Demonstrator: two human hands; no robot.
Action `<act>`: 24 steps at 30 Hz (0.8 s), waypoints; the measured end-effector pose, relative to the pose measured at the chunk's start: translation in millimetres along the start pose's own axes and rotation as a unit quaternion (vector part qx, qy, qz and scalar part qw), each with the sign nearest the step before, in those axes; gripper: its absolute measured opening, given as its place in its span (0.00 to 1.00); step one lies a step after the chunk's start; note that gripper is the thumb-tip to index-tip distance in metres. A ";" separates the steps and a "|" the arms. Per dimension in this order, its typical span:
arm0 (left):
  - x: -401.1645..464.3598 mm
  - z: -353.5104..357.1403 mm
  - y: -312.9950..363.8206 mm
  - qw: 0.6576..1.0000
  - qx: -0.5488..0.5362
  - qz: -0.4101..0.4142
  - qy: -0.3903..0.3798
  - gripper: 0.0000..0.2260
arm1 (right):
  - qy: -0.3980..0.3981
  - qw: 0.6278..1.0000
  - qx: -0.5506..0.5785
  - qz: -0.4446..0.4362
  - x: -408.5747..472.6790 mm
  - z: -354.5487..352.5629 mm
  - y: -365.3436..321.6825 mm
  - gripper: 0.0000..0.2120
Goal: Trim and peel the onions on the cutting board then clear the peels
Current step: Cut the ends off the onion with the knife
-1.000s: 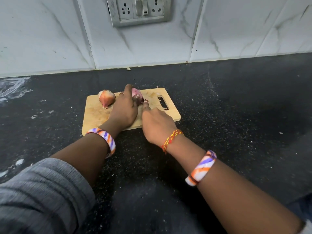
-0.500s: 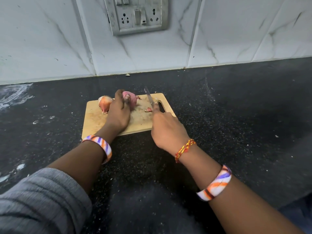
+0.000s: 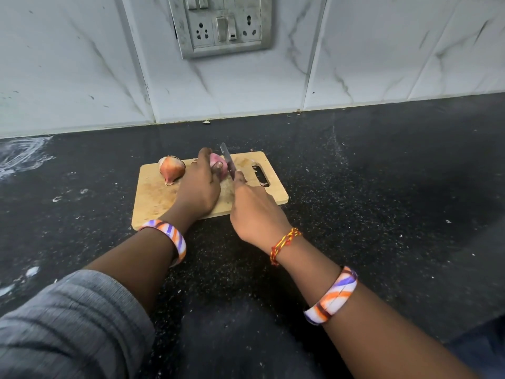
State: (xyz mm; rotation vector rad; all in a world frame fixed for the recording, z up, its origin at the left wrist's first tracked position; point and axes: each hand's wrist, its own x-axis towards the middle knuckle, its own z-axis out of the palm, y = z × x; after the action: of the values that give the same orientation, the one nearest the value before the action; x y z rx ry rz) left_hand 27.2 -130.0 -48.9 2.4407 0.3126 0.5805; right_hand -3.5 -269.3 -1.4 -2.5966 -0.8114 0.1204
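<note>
A wooden cutting board (image 3: 153,198) lies on the black counter. At its far left sits an unpeeled brown-skinned onion (image 3: 171,168). My left hand (image 3: 200,187) grips a pink, partly peeled onion (image 3: 218,166) at the board's middle, thumb on its near side. My right hand (image 3: 254,212) holds a knife (image 3: 228,161), its handle hidden in the fist. The blade stands against the pink onion's right side, tip pointing away from me. A small cut piece (image 3: 263,184) lies by the board's handle slot.
A black speckled counter (image 3: 369,187) runs to the marble-tiled wall, which carries a switch and socket plate (image 3: 221,23). Small peel scraps lie near the wall (image 3: 207,122). White smears mark the counter's left side (image 3: 21,157).
The knife moved left from the board's handle side until its blade met the pink onion. My left hand kept hold of that onion. The camera tilted up slightly.
</note>
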 end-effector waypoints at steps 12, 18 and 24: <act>0.9 0.4 -2.0 1.000 0.007 0.021 -0.012 0.18 | -0.017 0.993 -0.114 -0.003 1.0 11.7 -4.7 0.32; 1.8 -5.5 -2.1 0.993 -0.093 -0.053 0.044 0.17 | -0.076 0.990 -0.116 0.002 -32.0 19.4 -14.5 0.33; -2.6 -8.2 1.5 0.994 -0.099 -0.047 0.031 0.19 | -0.027 0.998 -0.050 0.041 -22.5 -4.5 -3.5 0.35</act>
State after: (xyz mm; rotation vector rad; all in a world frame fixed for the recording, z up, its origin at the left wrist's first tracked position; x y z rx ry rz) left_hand 21.1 -127.9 -42.9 2.2091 0.3749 0.6172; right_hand -23.0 -281.0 3.2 -2.7327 -0.7474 0.1790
